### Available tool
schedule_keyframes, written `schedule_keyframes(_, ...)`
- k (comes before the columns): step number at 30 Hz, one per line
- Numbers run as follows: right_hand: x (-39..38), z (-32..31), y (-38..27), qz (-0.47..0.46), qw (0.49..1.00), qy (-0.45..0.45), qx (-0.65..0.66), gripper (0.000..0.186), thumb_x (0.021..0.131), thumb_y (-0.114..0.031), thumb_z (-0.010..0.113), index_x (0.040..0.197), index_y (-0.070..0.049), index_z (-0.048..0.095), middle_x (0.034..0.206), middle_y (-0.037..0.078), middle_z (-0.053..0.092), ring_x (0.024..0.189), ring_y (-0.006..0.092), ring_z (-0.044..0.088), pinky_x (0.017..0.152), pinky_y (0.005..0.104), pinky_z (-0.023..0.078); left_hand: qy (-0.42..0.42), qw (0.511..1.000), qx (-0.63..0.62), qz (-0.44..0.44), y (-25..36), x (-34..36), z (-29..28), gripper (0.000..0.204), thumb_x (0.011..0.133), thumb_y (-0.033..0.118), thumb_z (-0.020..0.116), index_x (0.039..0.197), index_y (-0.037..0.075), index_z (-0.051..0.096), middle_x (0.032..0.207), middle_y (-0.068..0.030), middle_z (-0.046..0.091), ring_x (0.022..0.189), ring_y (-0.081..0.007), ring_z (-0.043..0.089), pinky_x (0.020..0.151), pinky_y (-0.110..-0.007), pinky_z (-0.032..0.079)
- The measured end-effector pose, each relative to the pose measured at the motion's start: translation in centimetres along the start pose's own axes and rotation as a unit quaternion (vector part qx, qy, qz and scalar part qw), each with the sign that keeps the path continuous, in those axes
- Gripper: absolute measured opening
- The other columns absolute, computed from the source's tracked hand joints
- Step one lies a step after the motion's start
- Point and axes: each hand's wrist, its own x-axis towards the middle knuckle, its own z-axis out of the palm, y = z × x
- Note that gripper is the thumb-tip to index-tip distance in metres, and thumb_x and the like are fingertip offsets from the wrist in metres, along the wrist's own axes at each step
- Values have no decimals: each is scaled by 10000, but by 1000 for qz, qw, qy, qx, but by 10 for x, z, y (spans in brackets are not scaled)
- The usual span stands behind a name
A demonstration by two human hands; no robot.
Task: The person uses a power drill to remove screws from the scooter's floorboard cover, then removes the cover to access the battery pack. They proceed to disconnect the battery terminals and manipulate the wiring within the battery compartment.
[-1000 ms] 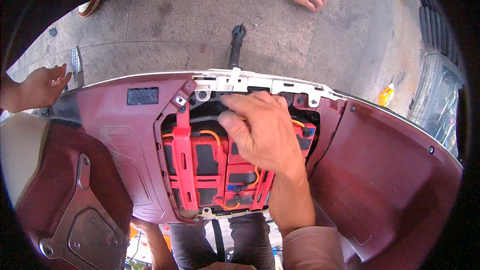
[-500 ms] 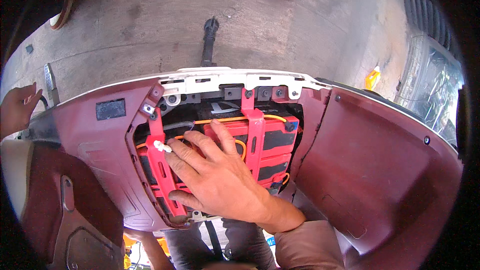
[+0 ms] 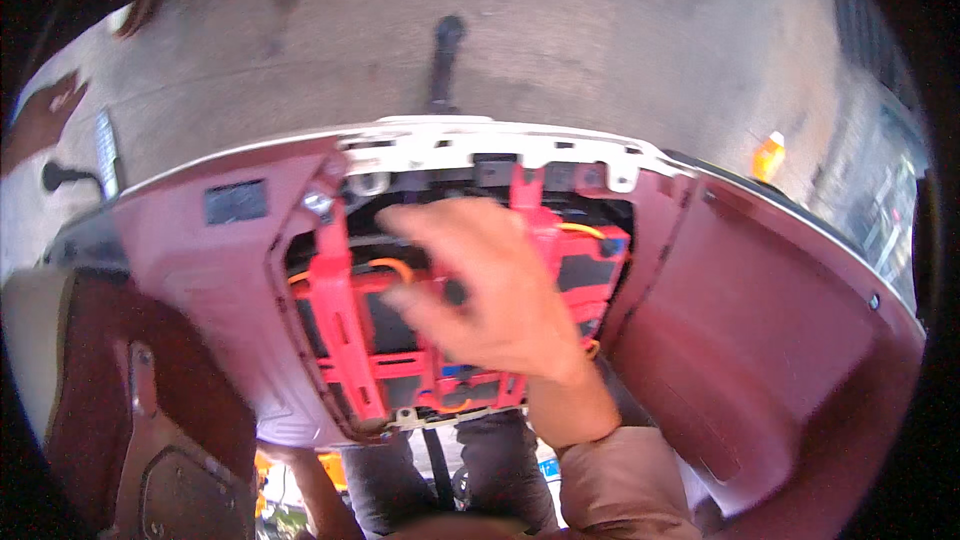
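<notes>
My right hand (image 3: 480, 285), blurred by motion, hovers over an opening in a maroon plastic body panel (image 3: 210, 320). Its thumb and fingers curve apart, and nothing shows between them. Below it sit black-and-red battery blocks (image 3: 590, 275) with orange wires (image 3: 390, 266). A red slotted bracket (image 3: 345, 340) runs down the left side of the blocks, and a second red bracket (image 3: 530, 210) is partly hidden behind my hand. At the panel's lower edge is my left hand (image 3: 290, 454), its fingers hidden.
A white frame edge (image 3: 460, 153) borders the opening's far side. At the far left is another person's hand (image 3: 45, 120). Maroon panel (image 3: 770, 340) extends right. On the floor lie a yellow-orange object (image 3: 768, 157) and a dark rod-like part (image 3: 445, 60).
My right hand has lifted off the left bracket and moved right. The white crumpled bit no longer shows on that bracket. Another person's hand at the top has left view.
</notes>
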Motion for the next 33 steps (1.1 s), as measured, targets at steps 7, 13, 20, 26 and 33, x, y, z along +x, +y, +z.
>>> schedule_keyframes(7, 4, -1, 2, 48, 995, 53, 64, 370, 871, 35, 501, 1238, 51, 543, 1024, 187, 647, 836, 249, 652, 768, 333, 520, -6, 1000, -13, -20, 2, -5, -1, 441, 926, 360, 508, 1096, -32, 619, 1057, -180, 661, 899, -301, 630, 777, -418, 509)
schedule_keyframes(13, 11, -4, 1, 46, 997, -25, -53, 425, 824, 99, 468, 1225, 0, 567, 903, 151, 686, 728, 241, 639, 684, 342, 510, -14, 999, -25, -34, 8, -4, 3, 450, 940, 361, 487, 1123, -31, 611, 1088, -179, 651, 934, -295, 625, 807, -416, 506)
schedule_keyframes(20, 14, -1, 7, 123, 988, -48, 85, 371, 871, 75, 423, 1219, 30, 543, 905, 141, 687, 887, 200, 679, 807, 304, 518, -16, 997, -53, -45, 10, -2, 9, 460, 956, 362, 462, 1154, -30, 602, 1125, -177, 640, 975, -288, 620, 841, -415, 503)
schedule_keyframes(26, 19, 10, 4, 94, 992, -82, -3, 292, 842, -26, 612, 1129, 26, 609, 979, 187, 696, 959, 255, 691, 828, 345, 530, -19, 994, -88, -69, 12, -1, 11, 470, 970, 362, 441, 1181, -29, 595, 1156, -176, 631, 1010, -282, 615, 870, -413, 500)
schedule_keyframes(33, 26, 13, 13, 145, 981, -121, 43, 288, 815, -130, 611, 1066, -13, 691, 946, 217, 699, 898, 350, 683, 816, 410, 524, -27, 985, -140, -98, 28, 2, 11, 471, 983, 339, 399, 1217, -33, 568, 1175, -162, 607, 1027, -271, 598, 913, -399, 483)
